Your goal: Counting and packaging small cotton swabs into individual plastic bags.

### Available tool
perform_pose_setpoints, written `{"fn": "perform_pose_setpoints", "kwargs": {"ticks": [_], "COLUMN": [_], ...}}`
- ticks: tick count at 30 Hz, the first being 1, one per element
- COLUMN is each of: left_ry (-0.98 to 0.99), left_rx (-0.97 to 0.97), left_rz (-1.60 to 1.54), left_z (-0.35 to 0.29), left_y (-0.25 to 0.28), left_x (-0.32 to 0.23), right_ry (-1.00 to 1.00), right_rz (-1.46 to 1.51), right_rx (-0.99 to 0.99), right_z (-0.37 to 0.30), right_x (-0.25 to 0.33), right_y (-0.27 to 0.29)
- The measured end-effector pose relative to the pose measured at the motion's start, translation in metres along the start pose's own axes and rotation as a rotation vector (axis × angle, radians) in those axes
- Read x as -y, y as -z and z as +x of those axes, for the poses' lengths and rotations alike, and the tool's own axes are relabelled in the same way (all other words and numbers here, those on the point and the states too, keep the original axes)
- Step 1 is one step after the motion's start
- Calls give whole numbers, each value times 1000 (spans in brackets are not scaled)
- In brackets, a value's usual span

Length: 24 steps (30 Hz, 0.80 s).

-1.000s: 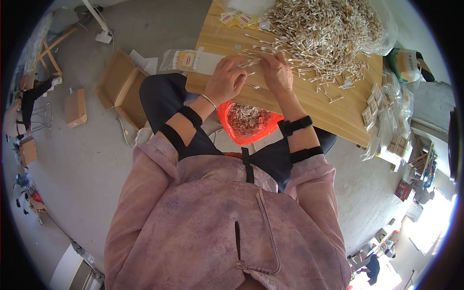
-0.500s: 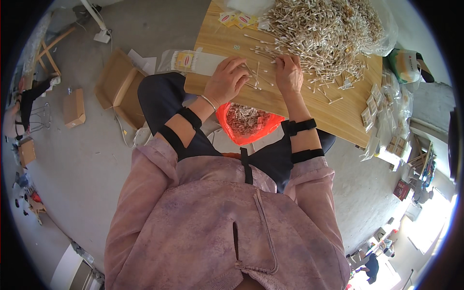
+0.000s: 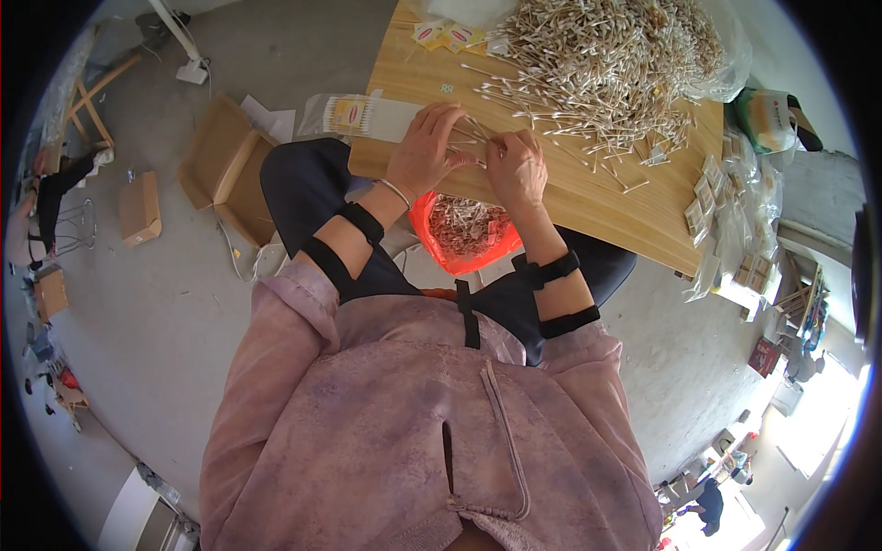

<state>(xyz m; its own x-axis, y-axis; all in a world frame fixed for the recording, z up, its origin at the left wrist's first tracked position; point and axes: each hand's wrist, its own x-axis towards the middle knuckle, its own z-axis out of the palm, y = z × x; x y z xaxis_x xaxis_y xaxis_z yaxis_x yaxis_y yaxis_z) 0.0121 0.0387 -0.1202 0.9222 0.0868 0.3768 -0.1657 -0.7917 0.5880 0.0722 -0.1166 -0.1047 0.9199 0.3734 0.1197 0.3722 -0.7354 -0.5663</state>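
Note:
A large heap of cotton swabs (image 3: 606, 55) covers the far right of the wooden table (image 3: 634, 211), with loose swabs spread along its near side. At the near edge my left hand (image 3: 429, 151) rests with thumb and fingers apart around a few loose cotton swabs (image 3: 467, 136). Facing it, my right hand (image 3: 517, 170) is closed, its fingertips curled at the ends of these swabs; its grip is partly hidden. Left of my left hand lies a clear packet of cotton swabs (image 3: 348, 115) with a yellow label, beside a white sheet (image 3: 390, 119).
Below the table edge, between my knees, hangs a red bag (image 3: 425, 225) of swabs. Yellow cards (image 3: 459, 37) lie at the far left of the table. Clear plastic packs (image 3: 706, 197) line the right edge. An open cardboard box (image 3: 216, 151) stands on the floor at left.
My right hand has moved left and slightly nearer, away from the heap's edge, to beside my left hand. My left thumb now reaches toward it.

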Motion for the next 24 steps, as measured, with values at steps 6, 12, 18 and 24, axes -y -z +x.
{"fn": "perform_pose_setpoints", "kwargs": {"ticks": [6, 12, 18, 24], "left_ry": [13, 37, 74, 224], "left_rx": [-5, -3, -30, -247], "left_rz": [-21, -61, -116, -466], "left_z": [0, -1, -1, 0], "left_y": [0, 1, 2, -1], "left_x": [2, 3, -1, 12], "right_ry": [124, 41, 72, 214], "right_rz": [-79, 21, -102, -46], "right_rx": [26, 118, 107, 56], "right_z": [10, 28, 39, 32], "right_x": [-5, -7, -7, 1], "right_y": [0, 16, 4, -9]}}
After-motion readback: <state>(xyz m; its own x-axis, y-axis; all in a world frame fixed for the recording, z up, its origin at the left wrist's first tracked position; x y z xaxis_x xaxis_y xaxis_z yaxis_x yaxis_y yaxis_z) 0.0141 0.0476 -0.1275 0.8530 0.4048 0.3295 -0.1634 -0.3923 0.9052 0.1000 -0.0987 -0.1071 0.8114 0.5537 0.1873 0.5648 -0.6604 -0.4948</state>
